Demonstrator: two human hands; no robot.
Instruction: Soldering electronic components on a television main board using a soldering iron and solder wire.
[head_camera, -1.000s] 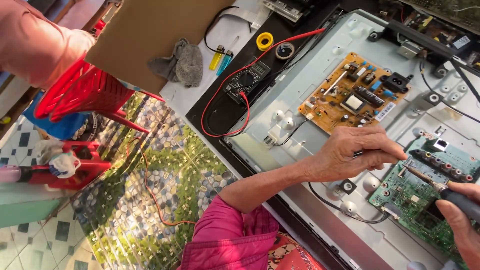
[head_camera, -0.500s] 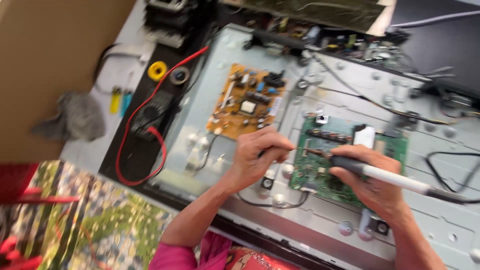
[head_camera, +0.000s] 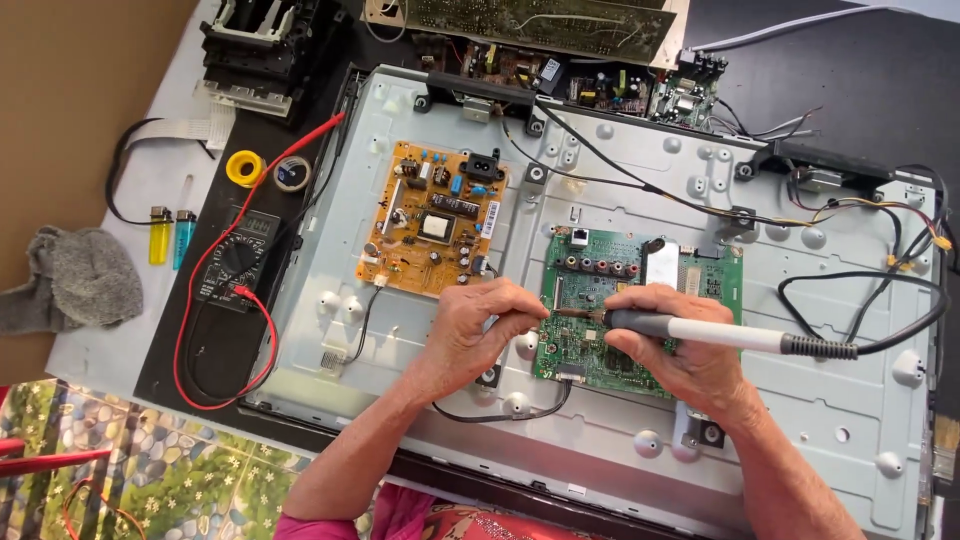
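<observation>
hands have settled over the green board (head_camera: 640, 310) at centre right of the frame; a second ago the view was swinging and the right hand was half out of it. now the right hand (head_camera: 680, 355) has its fingers wrapped round the iron (head_camera: 700, 330), whose tip lies on the board's left part. the left hand (head_camera: 480, 325) has come in close, fingers pinched narrow just beside the tip; what they pinch is too small to tell, possibly thin solder. the steadied view suggests the joint work is under way rather than being set up. further left, the orange board (head_camera: 435, 220) sits untouched on the metal chassis (head_camera: 820, 420). beyond that, at left on the worktop (head_camera: 120, 330), a multimeter (head_camera: 235, 265) with red leads, a yellow solder reel (head_camera: 245, 167), two lighters (head_camera: 170, 235) and a grey rag (head_camera: 80, 280).
</observation>
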